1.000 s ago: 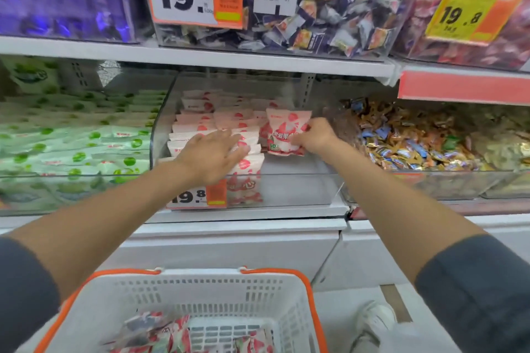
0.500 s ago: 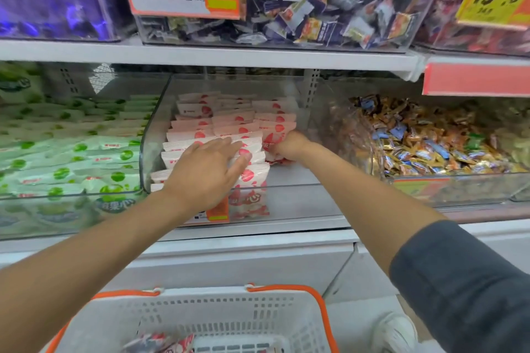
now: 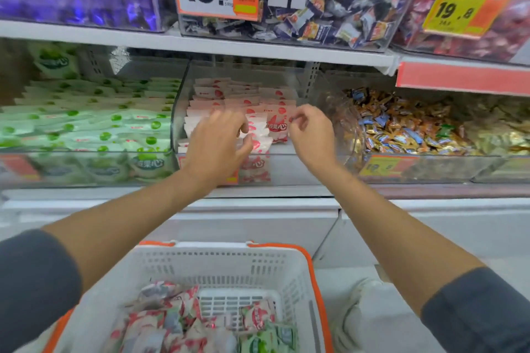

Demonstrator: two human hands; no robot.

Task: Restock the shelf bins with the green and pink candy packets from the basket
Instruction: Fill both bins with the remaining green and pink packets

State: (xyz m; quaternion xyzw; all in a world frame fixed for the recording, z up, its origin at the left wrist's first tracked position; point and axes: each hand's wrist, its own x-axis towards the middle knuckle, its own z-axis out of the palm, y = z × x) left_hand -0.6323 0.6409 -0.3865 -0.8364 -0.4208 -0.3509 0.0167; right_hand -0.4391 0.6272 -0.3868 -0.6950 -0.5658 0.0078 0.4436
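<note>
RESTOCKING THE PINK BIN: At the centre of the frame, a person's left hand (image 3: 218,146) lies with fingers spread over the rows of pink packets (image 3: 229,100) in the clear pink bin (image 3: 298,169). The right hand (image 3: 311,136) hovers with fingers loosely curled just beside an upright pink packet (image 3: 276,126) at the right end of the row; whether it pinches the packet's edge cannot be told. The step in hand appears to be seating and squaring the pink stock. The basket (image 3: 223,248) at bottom centre holds a heap of pink candy (image 3: 177,321) and a few green packets (image 3: 266,338). The next move likely calls for reaching down for another handful, with any green ones going to the green bin (image 3: 86,153) at left.
</note>
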